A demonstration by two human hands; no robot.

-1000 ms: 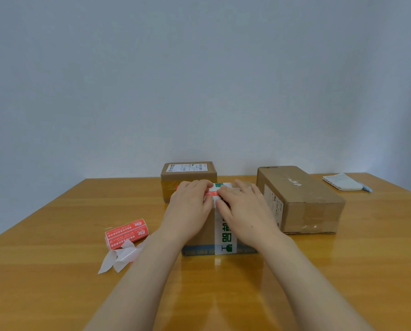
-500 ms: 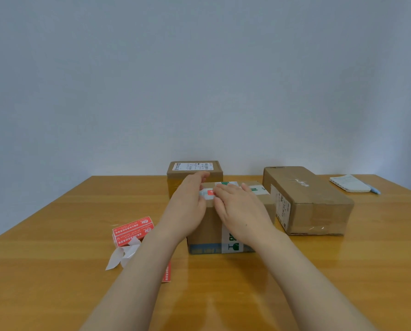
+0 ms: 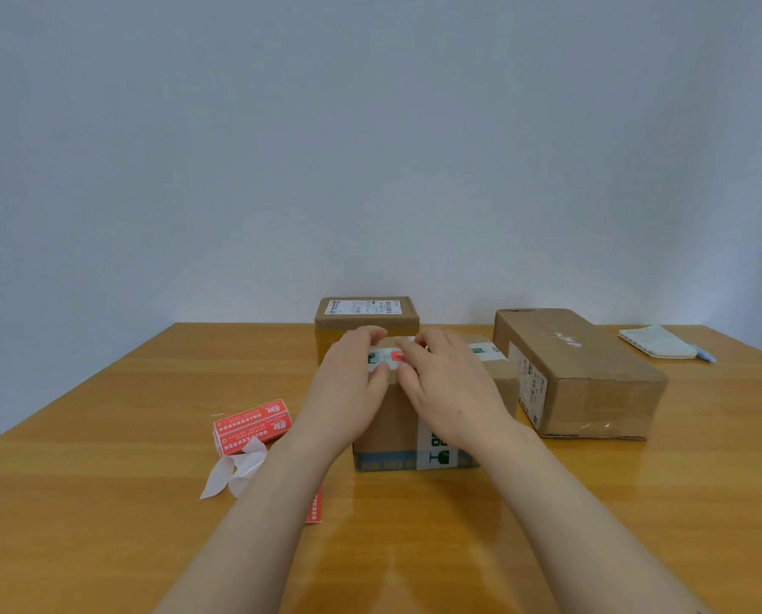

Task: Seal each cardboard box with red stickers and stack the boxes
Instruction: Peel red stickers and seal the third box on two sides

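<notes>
Tabletop [image 3: 104,502]: left hand [image 3: 348,383], right hand [image 3: 445,383] still press red sticker [image 3: 399,356] (atop box [image 3: 388,432]).

Honey-orange wood grain across the counter [image 3: 104,436], brown cardboard on the middle box [image 3: 388,427] with white tape [image 3: 428,458] printed green and a blue band [image 3: 383,463] low down, a red sticker [image 3: 399,356] up top, red sheets [image 3: 251,427] lettered white, pale grey-blue wall [image 3: 370,148] behind.

A green wine-glass sign [image 3: 440,457] stands on the middle box [image 3: 386,432]
</notes>
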